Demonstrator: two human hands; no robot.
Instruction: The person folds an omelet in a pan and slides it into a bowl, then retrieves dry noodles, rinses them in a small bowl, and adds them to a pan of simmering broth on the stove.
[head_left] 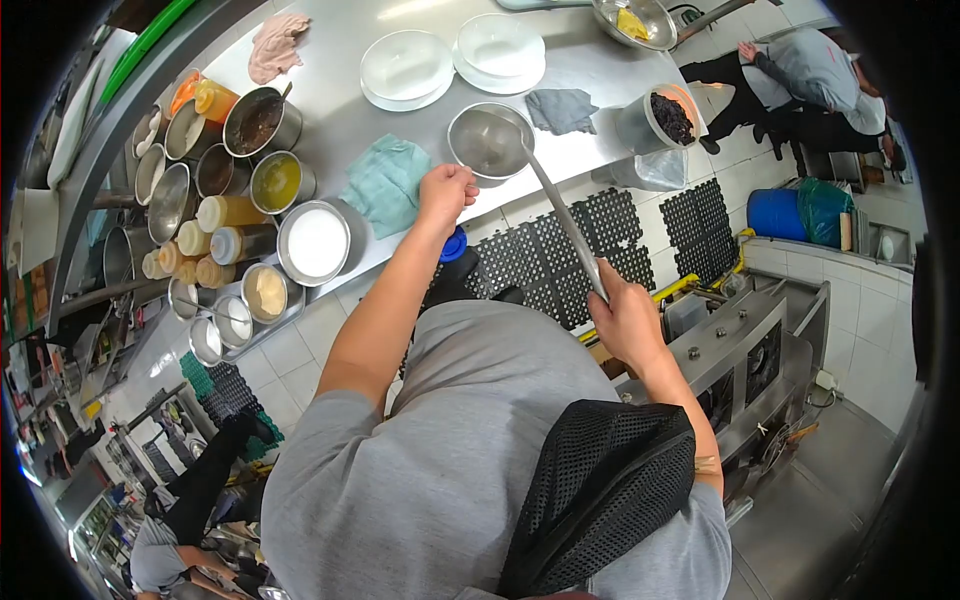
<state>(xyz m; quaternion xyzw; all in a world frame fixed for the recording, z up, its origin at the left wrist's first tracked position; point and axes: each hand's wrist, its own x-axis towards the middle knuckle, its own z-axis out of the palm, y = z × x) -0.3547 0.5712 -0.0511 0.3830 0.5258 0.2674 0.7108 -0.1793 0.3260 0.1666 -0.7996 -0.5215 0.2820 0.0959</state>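
My right hand (625, 315) is wrapped round the handle of a long metal ladle (562, 212). The ladle slants up and left, its far end over the round steel bowl (485, 142) near the counter's front edge. Its head is hard to tell from the shiny bowl. My left hand (447, 194) is closed, fingers curled, just off the bowl's lower left side. What those fingers hold, if anything, is hidden. A crumpled teal cloth (385, 185) lies left of this hand. Beyond the bowl, to the right, is a grey cloth (561, 110).
White bowls on plates (405, 68) stand at the back. Leftward crowd steel pots (262, 122), sauce bottles (228, 212) and a pot of white content (314, 243). A tub of dark food (672, 118) stands at the right end. A stove (735, 350) is at right; people work nearby.
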